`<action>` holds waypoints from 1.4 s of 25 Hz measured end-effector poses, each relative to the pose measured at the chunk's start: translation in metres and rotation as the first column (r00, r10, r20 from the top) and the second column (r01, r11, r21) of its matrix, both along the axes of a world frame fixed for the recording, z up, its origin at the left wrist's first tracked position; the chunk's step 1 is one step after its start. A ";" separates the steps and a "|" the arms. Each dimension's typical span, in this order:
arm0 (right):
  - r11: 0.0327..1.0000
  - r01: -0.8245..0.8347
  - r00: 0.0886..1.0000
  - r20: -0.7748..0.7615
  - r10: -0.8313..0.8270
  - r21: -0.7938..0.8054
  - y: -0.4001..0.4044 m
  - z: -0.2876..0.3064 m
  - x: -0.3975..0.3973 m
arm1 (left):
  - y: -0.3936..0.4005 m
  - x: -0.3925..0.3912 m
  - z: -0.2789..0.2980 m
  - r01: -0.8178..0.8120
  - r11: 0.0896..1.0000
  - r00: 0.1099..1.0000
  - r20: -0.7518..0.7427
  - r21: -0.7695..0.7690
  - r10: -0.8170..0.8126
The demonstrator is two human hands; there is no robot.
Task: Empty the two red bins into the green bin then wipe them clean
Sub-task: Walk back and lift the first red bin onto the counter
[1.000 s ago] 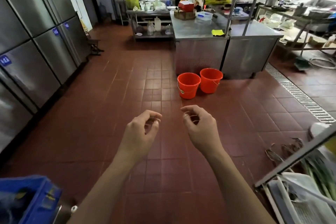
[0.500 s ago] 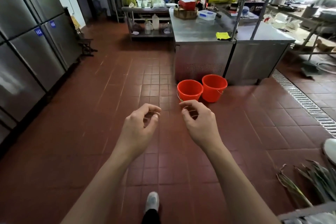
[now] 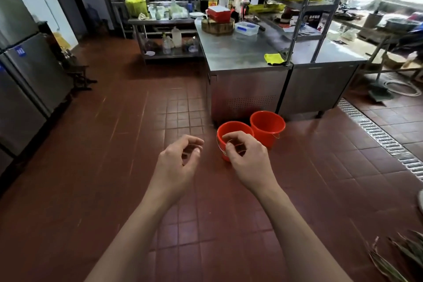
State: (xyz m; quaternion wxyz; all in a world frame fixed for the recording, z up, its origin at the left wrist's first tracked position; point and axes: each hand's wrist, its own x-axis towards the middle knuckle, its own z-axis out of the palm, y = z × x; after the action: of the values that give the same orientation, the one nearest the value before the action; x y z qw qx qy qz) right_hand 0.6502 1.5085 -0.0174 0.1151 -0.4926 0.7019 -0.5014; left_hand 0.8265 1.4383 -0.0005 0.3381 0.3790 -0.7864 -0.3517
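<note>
Tiled floor point(image 3: 114, 167); both hands' fingers point(image 3: 194, 142) loosely curled, empty.

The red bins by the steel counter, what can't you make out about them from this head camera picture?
- Contents of both bins: the head view is too shallow to see inside the far red bin.
- Near red bin: its front is hidden behind the right hand.
- Green bin: cannot be identified in this view.
- Dry leaves: cut off by the bottom-right edge.

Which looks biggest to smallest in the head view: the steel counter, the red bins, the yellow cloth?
1. steel counter
2. near red bin and far red bin: alike, and the nearer one is partly hidden by the right hand, so unranked
3. yellow cloth
</note>
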 end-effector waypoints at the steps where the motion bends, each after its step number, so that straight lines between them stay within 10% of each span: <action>1: 1.000 0.008 1.000 -0.001 -0.008 -0.001 -0.018 0.000 -0.009 | -0.017 -0.007 -0.001 0.005 1.000 1.000 -0.003 0.005 -0.005; 35: 0.859 0.480 0.865 0.069 -0.497 0.178 -0.592 -0.069 -0.425 | -0.658 -0.446 -0.067 0.372 0.918 0.914 0.120 0.133 -0.388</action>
State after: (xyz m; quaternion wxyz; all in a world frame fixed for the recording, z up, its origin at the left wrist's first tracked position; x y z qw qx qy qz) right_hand 0.2252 0.9165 -0.0863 0.0611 -0.2591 0.8330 -0.4850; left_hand 0.3802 0.7805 -0.0674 0.1846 0.2607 -0.8473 -0.4243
